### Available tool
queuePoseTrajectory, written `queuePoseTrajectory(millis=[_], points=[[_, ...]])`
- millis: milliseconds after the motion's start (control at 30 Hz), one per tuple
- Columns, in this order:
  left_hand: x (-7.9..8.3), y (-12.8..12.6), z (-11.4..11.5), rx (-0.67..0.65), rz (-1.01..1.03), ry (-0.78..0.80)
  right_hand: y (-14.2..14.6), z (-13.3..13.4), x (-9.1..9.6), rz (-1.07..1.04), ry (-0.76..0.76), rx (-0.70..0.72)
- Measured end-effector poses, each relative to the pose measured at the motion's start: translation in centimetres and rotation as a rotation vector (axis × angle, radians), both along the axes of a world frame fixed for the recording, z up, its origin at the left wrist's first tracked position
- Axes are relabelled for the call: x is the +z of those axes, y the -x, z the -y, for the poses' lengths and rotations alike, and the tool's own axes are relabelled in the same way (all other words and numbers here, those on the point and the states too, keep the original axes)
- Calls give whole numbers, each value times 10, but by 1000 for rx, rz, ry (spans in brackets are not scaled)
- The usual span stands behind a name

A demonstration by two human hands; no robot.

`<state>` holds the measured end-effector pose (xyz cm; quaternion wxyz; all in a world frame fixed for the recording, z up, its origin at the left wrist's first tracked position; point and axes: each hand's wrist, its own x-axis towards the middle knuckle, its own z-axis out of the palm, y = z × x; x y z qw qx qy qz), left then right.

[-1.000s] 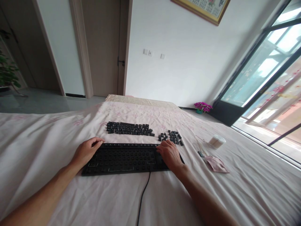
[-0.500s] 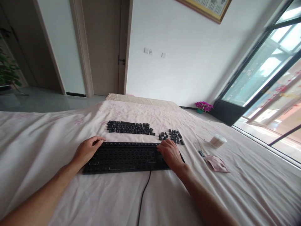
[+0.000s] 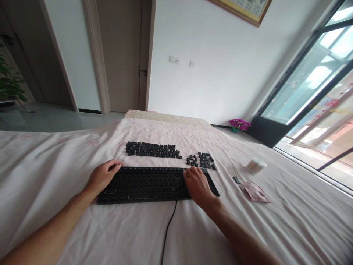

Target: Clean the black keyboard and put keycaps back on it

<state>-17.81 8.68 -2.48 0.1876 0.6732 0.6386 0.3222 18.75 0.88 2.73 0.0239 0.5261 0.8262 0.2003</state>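
Note:
A black keyboard [image 3: 149, 184] lies on the bedsheet in front of me, most of its keycaps off and bare key stems showing. Small keys line its far edge. My left hand [image 3: 103, 176] grips the keyboard's far left corner between thumb and fingers. Over the right part of the far edge, my right hand [image 3: 197, 182] has its fingers bent and pressed together; whatever is under the fingertips is hidden. Just beyond the keyboard lie a large group of loose black keycaps [image 3: 153, 150] and a smaller group of keycaps [image 3: 204, 159] on the right.
The keyboard's cable [image 3: 168, 230] runs toward me over the pale pink sheet [image 3: 132, 235]. To the right are a clear round tub of cotton swabs [image 3: 256, 165], a pink cloth [image 3: 255, 192] and a small dark tool [image 3: 236, 180]. A door and white wall stand behind.
My right hand has shifted slightly toward me, and more of the keyboard's right end shows. My left hand stays at the corner.

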Motion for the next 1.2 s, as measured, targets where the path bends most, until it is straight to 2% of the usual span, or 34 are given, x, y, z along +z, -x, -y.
queuePoseTrajectory(millis=[133, 300, 400, 500, 567, 767, 967, 1200], points=[[-1, 0, 0, 5, 1, 4, 3, 3, 0, -12, 37, -13], [-2, 1, -2, -8, 8, 10, -13, -2, 14, -138, 125, -21], [-2, 0, -2, -7, 7, 23, -36, -23, 24, -300, 162, -67], [-1, 0, -1, -3, 8, 31, -61, -56, 27, -436, 87, -256], [-2, 0, -2, -2, 12, 33, -75, -78, 26, -423, 43, -373], [-3, 1, -3, -14, 10, 20, -88, -119, 19, -365, 59, -361], [0, 0, -2, -6, 6, 45, -86, -137, 14, -287, 92, -352], [2, -1, 0, -15, 19, 30, -83, -146, 12, -217, 113, -338]])
